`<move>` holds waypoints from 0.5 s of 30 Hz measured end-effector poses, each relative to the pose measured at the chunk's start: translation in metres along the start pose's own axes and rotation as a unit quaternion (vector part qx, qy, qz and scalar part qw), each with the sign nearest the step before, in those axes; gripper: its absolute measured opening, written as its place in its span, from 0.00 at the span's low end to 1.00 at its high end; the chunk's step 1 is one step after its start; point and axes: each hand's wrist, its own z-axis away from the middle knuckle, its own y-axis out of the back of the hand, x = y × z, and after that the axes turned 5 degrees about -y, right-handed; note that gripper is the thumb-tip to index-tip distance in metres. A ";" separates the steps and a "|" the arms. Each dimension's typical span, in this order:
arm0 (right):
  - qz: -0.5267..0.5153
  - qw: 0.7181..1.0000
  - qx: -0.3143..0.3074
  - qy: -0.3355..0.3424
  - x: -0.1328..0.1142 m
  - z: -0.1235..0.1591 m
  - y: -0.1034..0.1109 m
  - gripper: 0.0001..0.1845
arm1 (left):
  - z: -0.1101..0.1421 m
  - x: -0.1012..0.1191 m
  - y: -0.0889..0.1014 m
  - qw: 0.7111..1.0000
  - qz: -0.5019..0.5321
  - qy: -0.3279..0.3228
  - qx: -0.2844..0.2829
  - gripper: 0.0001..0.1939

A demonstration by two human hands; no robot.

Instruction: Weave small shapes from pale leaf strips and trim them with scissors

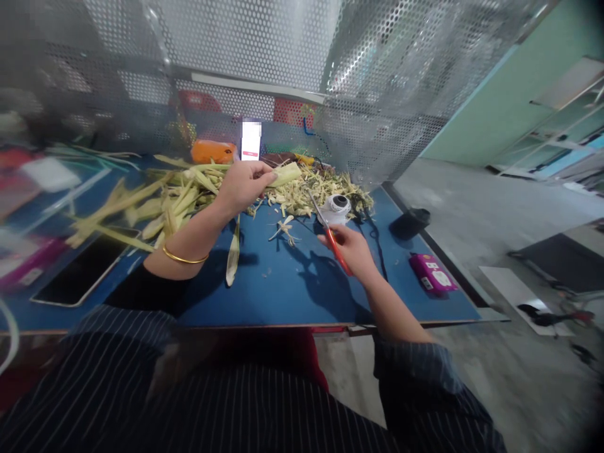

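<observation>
My left hand is closed on a pale green corn husk, pinched between thumb and fingers above the heap. In my right hand are scissors with red-orange handles, their thin blades pointing up and away from me. The blades lie in front of a white round device with a dark lens-like centre, and stand apart from the husk. Behind both hands spreads a pile of cut husk bits. Long uncut husks lie around my left wrist, and a single husk strip rests below it.
A lit phone stands at the back beside an orange packet. A dark-screened tablet or phone lies left. At right are a black cup and a purple packet. Perforated metal sheeting rises behind the blue table.
</observation>
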 end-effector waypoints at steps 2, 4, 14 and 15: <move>0.157 0.987 0.028 -0.014 0.008 0.022 0.009 0.27 | 0.008 0.009 0.009 1.000 0.009 0.005 -0.001 0.12; 0.272 0.961 0.021 -0.037 0.016 0.041 0.014 0.30 | 0.018 0.013 0.016 1.000 -0.009 -0.007 -0.007 0.10; 0.468 0.883 -0.004 0.023 -0.001 0.051 0.016 0.15 | 0.059 -0.010 0.018 0.999 -0.004 0.045 -0.025 0.08; 0.439 0.898 -0.004 0.043 -0.010 0.047 0.013 0.13 | 0.061 -0.011 0.016 0.999 0.009 0.046 -0.025 0.08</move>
